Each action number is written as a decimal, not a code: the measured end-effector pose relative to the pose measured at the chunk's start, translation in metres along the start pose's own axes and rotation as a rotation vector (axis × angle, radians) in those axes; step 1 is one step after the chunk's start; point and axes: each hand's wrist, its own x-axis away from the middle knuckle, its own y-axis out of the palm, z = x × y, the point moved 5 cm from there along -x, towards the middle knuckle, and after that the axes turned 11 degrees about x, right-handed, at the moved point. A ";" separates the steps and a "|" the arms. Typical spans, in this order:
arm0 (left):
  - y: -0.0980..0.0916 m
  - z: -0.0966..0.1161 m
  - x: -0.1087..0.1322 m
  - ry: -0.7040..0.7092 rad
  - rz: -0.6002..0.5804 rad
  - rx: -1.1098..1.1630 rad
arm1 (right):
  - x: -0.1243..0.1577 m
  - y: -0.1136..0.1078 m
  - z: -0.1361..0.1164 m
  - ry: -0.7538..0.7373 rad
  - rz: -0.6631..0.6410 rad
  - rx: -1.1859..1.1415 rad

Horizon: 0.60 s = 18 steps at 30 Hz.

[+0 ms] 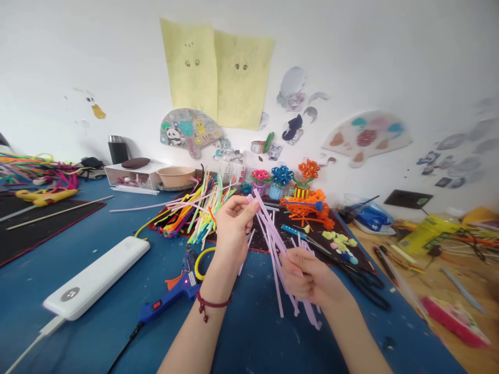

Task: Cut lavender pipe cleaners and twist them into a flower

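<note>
Lilac strips (272, 227), double-gripped
Left hand (236, 215) pinches them up top; they run toward 5 o'clock to the right hand (304, 275) gripping them, loose ends poking past.

The strips (278, 238) are pale lilac, the counter (253, 337) deep blue. The glue gun (167, 303) is blue with an orange trigger (173, 282), the bracelet (214, 304) dark red. Yellow and black stripes mark one pot (302, 192)

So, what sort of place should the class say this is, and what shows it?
Probably a handicraft workspace: thin pale purple strips, a blue plastic glue gun with an orange trigger, and bright orange flowers in a small striped pot.
</note>
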 end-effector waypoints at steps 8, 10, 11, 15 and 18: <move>0.002 0.002 0.008 0.048 -0.047 -0.391 | 0.000 0.004 -0.013 -0.078 0.243 0.225; 0.003 -0.001 0.011 0.061 -0.086 -0.506 | 0.000 0.003 -0.015 -0.105 0.298 0.264; 0.004 -0.002 0.013 0.070 -0.103 -0.545 | -0.001 0.002 -0.015 -0.112 0.317 0.282; 0.008 -0.007 0.018 0.006 -0.179 -0.538 | -0.001 0.001 -0.015 -0.132 0.322 0.266; 0.011 -0.012 0.020 -0.162 -0.227 -0.362 | -0.001 0.003 -0.014 -0.144 0.275 0.180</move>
